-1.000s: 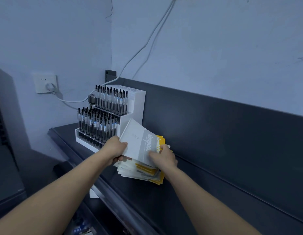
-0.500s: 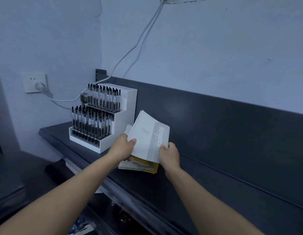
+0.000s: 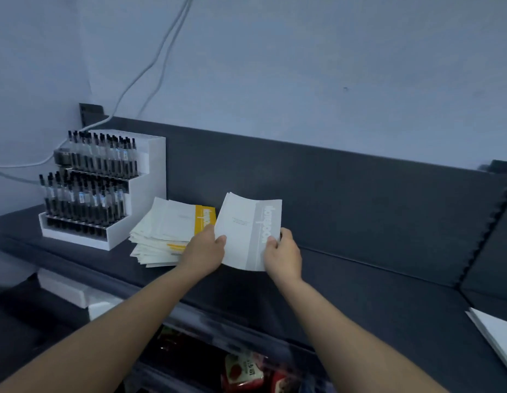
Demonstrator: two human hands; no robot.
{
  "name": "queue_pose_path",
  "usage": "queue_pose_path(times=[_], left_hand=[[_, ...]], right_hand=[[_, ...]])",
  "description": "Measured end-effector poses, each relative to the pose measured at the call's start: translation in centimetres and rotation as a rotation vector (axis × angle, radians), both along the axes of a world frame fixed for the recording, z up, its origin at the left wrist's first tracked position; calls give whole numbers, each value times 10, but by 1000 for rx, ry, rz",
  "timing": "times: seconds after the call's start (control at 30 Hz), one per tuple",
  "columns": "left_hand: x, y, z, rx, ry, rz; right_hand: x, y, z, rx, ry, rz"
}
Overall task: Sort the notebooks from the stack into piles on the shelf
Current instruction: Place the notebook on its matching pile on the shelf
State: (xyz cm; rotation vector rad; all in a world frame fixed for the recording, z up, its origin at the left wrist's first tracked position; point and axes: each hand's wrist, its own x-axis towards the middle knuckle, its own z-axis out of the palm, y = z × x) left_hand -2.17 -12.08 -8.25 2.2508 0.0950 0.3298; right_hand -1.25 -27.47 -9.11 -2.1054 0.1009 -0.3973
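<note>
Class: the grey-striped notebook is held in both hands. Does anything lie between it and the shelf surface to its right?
Nothing visible does. The left hand and right hand hold the grey-striped notebook over the shelf; the stack lies to its left.

The notebook (image 3: pixel 244 231) has a smooth matt paper cover, white with a grey band, and the stack (image 3: pixel 164 231) is the same thin paper, some covers banded yellow. The shelf (image 3: pixel 360 282) looks like dark painted metal, matt and smooth, as does its back panel (image 3: pixel 331 188). The rack (image 3: pixel 150 180) is matt white, plastic or foam, the pens (image 3: pixel 85 199) clear glossy plastic with black caps, the wall (image 3: pixel 303 66) matt paint, the packets (image 3: pixel 241 373) glossy red
</note>
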Motion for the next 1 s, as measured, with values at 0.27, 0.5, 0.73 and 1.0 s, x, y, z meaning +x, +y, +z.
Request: queue_pose_path(times=[0.27,0.5,0.73,1.0], left_hand=[[-20,-85,-3,36,-31,-62],[-56,-168,-14,-44,-8,-110],[-91,-243,-18,-42,-7,-182],[-107,-319,-15,-31,37,-333]], right_hand=[[-38,-85,2,-35,-17,-85],[-80,-171,-2,-77,-11,-123],[-122,-247,-5,-118,-19,-192],[-163,-317,0,-125,-4,-339]])
